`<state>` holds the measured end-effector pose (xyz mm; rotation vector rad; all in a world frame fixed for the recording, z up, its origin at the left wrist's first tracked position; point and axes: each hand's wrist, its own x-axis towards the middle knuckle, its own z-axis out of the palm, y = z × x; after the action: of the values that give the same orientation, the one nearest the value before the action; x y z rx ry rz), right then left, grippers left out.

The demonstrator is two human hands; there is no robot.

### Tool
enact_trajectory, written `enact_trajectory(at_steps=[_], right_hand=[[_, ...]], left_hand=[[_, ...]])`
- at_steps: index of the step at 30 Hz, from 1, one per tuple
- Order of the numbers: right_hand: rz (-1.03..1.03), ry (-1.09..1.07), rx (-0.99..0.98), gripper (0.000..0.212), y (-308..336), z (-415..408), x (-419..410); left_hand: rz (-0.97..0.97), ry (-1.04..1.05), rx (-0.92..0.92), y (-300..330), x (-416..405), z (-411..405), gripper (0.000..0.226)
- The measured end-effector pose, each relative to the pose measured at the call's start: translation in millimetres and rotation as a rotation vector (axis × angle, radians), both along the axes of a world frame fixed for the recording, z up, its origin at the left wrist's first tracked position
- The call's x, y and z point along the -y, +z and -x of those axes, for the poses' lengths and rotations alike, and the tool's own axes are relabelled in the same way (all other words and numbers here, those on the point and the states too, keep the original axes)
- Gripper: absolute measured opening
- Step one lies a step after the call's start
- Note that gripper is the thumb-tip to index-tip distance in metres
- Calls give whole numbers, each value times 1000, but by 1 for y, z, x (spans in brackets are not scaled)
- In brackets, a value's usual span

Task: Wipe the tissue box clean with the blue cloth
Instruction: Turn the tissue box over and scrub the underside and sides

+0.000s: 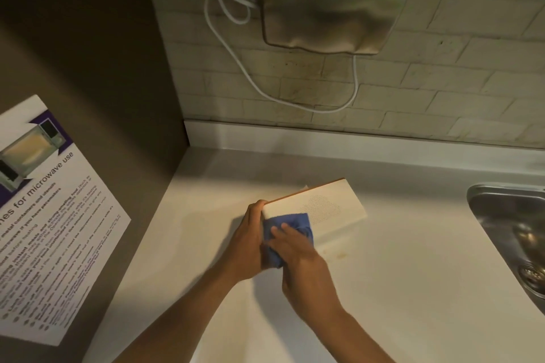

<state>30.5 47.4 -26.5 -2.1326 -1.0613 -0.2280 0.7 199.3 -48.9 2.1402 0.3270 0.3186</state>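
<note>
Head view: the left hand (250, 240) grips the near-left end of the tissue box (321, 207), fingers curled over its top edge, while the right hand (298, 250) presses the bunched blue cloth (290, 227) against the box's facing side with fingers fairly straight. Box lies on the white counter (383, 289), long axis running from near-left to far-right, toward the sink (510, 215).

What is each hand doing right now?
Left hand: grips the near end of the tissue box, steadying it.
Right hand: presses the blue cloth against the box.
</note>
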Motion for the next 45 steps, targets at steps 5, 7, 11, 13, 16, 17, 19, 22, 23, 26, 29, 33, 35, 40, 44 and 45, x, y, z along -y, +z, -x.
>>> enact_trajectory(at_steps=[5, 7, 11, 13, 16, 17, 19, 22, 23, 26, 29, 33, 35, 40, 44, 45], right_hand=[[-131, 27, -256, 36, 48, -2, 20], [-316, -94, -323, 38, 65, -15, 32], [-415, -334, -381, 31, 70, -44, 48], [-421, -338, -414, 29, 72, -48, 53], [-401, -329, -369, 33, 74, -52, 54], [-410, -340, -338, 35, 78, -55, 52], [-464, -385, -297, 36, 86, -63, 49], [-609, -392, -249, 35, 107, -72, 35], [-648, -368, -235, 35, 113, -73, 30], [-735, -328, -218, 35, 120, -73, 20], [-673, -364, -162, 42, 109, -76, 24], [-432, -172, -86, 50, 90, -84, 36], [-312, -56, -140, 62, 92, -88, 41], [-24, 181, -466, 96, 111, -83, 63], [184, 111, -417, 121, 112, -92, 65], [225, 85, -395, 124, 111, -96, 64]], left_hand=[[-20, 35, -62, 5, -4, 2, 107], [-18, 38, -43, 18, -3, -1, 113], [-97, -1, 1, 62, -5, -10, 124], [-167, -57, -57, 84, -7, -16, 124], [-262, -128, -58, 107, -6, -21, 114], [-297, -150, -46, 113, -4, -23, 111], [-380, -202, -25, 122, 0, -27, 108], [-481, -276, 1, 134, 9, -34, 109], [-497, -295, 7, 138, 13, -36, 108], [-534, -304, 16, 145, 20, -46, 102], [-535, -285, -1, 146, 17, -51, 105], [-532, -297, -37, 145, 15, -49, 105], [-521, -287, -35, 147, 16, -49, 102], [-533, -299, -25, 147, 18, -49, 107], [-528, -326, 3, 148, 25, -51, 107], [-522, -332, 9, 149, 26, -50, 106]])
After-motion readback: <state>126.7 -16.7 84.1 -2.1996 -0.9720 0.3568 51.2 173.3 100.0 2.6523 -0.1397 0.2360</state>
